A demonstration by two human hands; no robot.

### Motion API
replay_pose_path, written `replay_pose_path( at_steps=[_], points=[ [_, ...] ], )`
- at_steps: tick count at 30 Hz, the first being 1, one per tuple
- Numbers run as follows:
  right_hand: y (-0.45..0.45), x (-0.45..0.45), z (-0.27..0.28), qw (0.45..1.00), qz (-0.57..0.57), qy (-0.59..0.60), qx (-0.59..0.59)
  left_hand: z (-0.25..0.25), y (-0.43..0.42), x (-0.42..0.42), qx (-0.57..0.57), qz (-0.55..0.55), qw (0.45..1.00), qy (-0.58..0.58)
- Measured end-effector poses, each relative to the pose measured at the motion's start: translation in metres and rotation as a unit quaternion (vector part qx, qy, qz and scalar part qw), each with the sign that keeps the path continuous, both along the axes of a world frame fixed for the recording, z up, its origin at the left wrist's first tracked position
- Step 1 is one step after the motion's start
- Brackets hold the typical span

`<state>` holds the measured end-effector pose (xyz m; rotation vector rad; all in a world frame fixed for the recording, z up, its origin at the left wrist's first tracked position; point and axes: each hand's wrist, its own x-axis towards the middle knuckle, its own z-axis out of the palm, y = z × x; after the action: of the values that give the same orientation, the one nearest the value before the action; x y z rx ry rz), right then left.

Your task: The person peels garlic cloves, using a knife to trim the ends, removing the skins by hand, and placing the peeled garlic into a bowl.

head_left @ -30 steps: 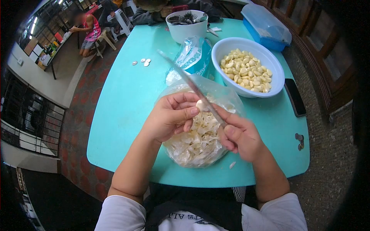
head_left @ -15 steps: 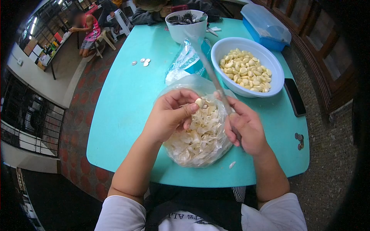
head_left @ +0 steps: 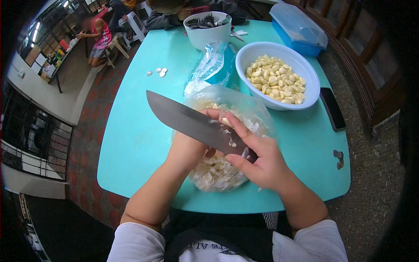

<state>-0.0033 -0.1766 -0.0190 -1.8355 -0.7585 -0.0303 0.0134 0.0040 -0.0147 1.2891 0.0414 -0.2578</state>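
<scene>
My right hand [head_left: 267, 161] grips a broad-bladed knife [head_left: 185, 118], its flat side up and its tip pointing to the upper left. Bits of garlic skin cling to the blade. Behind the knife, my left hand [head_left: 184, 150] is partly hidden; its fingertips hold a garlic clove [head_left: 225, 122] at the blade's far edge, close to my right index finger. Below both hands sits a clear plastic bag [head_left: 257, 115] full of papery garlic skins [head_left: 218, 172]. Peeled garlic cloves [head_left: 276, 81] fill part of a pale blue basin [head_left: 312, 89] beyond my right hand.
On the turquoise table [head_left: 131, 144] are a teal and white plastic packet [head_left: 216, 65], a white bowl of dark utensils [head_left: 207, 37], a lidded blue box [head_left: 301, 32], a phone [head_left: 332, 109] and coins [head_left: 162, 72]. A person in pink [head_left: 102, 35] sits far left.
The knife has swung from upright to lying across my left hand, tip to the left. My right hand has moved left, towards the garlic clove in my left fingers.
</scene>
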Motion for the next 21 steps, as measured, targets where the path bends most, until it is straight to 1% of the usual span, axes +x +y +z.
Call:
replay_pose_path(
  at_steps=[2, 5, 8, 15, 18, 21],
  points=[
    [0.002, 0.000, -0.002, 1.000, -0.008, -0.017, 0.008, 0.002, 0.006, -0.001, 0.032, -0.037, 0.999, -0.015],
    [0.003, 0.000, -0.001, 0.999, -0.028, -0.040, -0.009, -0.001, -0.002, -0.004, 0.076, 0.049, 0.996, -0.022],
    [0.003, 0.000, -0.001, 0.996, -0.049, -0.062, -0.040, -0.005, -0.006, -0.009, 0.093, 0.102, 0.986, -0.093],
    [0.002, -0.001, 0.001, 0.991, -0.061, -0.087, -0.078, -0.015, -0.009, -0.012, 0.089, 0.116, 0.975, -0.168],
    [0.004, -0.002, 0.002, 0.986, -0.074, -0.106, -0.102, -0.013, -0.013, -0.014, 0.058, 0.131, 0.975, -0.171],
    [0.004, -0.004, 0.003, 0.982, -0.085, -0.119, -0.122, -0.011, -0.013, -0.015, 0.033, 0.117, 0.977, -0.176]
  ],
)
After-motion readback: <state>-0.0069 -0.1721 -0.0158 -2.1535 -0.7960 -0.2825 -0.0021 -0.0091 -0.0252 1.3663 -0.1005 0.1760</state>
